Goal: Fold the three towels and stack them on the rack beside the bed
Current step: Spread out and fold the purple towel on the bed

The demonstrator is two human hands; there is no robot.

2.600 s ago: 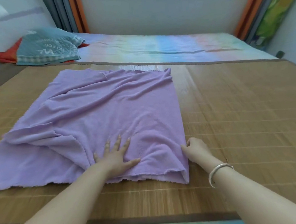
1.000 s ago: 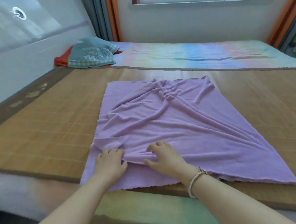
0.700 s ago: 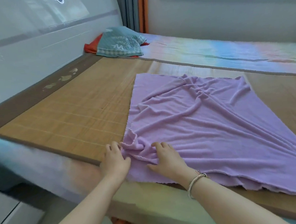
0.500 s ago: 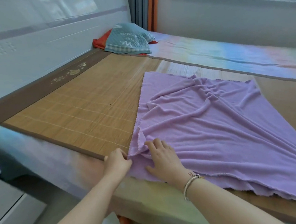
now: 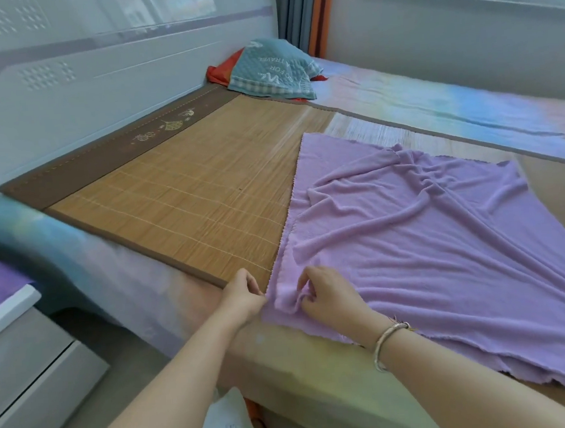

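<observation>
A large lilac terry towel (image 5: 443, 242) lies spread and wrinkled on a woven bamboo mat (image 5: 186, 200) that covers the bed; its near edge hangs a little over the side of the bed. Both hands work at the towel's near left corner. The left hand (image 5: 243, 295) has its fingers curled and pinches the very edge of the cloth at the corner, just at the border of the mat. The right hand (image 5: 327, 294) is close beside it — its fingers are bent into the fabric and hold a small raised fold. A thin silver bangle (image 5: 389, 343) sits on the right wrist.

At the far end of the bed, near the curtain, a teal quilted pillow with white letters (image 5: 272, 70) rests on something red. A white bedside cabinet (image 5: 24, 359) stands on the floor at the left — its top carries a purple cloth, only partly in view.
</observation>
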